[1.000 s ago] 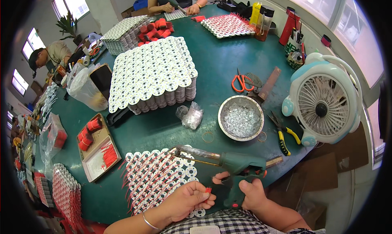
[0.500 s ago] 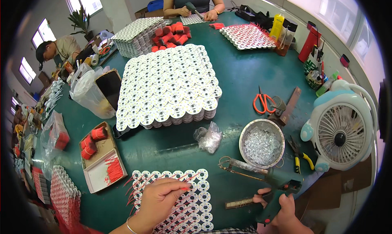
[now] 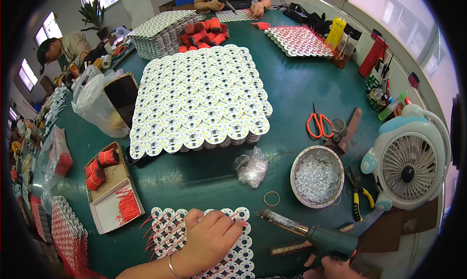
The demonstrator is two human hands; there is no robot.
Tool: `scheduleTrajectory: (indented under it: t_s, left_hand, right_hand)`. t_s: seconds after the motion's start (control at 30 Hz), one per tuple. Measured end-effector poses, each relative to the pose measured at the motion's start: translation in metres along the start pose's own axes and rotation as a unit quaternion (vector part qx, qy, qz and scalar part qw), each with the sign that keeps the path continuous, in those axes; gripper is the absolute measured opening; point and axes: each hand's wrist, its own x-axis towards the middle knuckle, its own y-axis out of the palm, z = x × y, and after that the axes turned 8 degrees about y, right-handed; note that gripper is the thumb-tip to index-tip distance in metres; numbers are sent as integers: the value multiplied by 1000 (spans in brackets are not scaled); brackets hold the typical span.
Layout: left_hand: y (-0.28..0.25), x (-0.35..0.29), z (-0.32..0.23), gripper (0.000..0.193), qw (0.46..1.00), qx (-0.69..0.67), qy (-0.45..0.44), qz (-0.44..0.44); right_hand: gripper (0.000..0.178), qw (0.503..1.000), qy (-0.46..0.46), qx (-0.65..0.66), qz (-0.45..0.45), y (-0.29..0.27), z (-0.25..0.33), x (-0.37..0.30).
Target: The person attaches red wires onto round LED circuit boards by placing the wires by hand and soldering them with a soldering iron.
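A panel of round white LED boards (image 3: 243, 241) lies at the front, with thin red wires (image 3: 148, 234) sticking out along its left side. Over its upper part is my left hand (image 3: 211, 237), fingers pinched together near the top right boards. Something red shows at the fingertips, likely a wire end, though the fingers cover most of it. My right hand (image 3: 335, 267) grips the handle of a green soldering gun (image 3: 331, 241). Its metal barrel points left, toward the panel, its tip apart from the boards. A rubber band (image 3: 271, 198) lies just beyond the tip.
A tall stack of LED panels (image 3: 199, 99) fills the middle. At left is a cardboard box (image 3: 116, 208) of red wires; at right, a bowl (image 3: 296, 181) of clear bits, pliers (image 3: 357, 198), orange scissors (image 3: 318, 126) and a fan (image 3: 406, 162). Another person works across the table.
My left hand has moved right and turned knuckles-up over the panel. The soldering gun has swung, its barrel now lower and aimed left. The whole view has shifted slightly.
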Motion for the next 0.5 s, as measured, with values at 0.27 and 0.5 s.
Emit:
scheduleTrajectory:
  t_s: [0.27,0.5]
  left_hand:
    - [8,2,-1,11,998,-46,-3,-31]
    - [11,1,1,11,999,-49,-6,-12]
  right_hand:
    - [34,980,-142,-133,-44,2,-29,5]
    - [23,977,-138,-156,-50,14,-3,10]
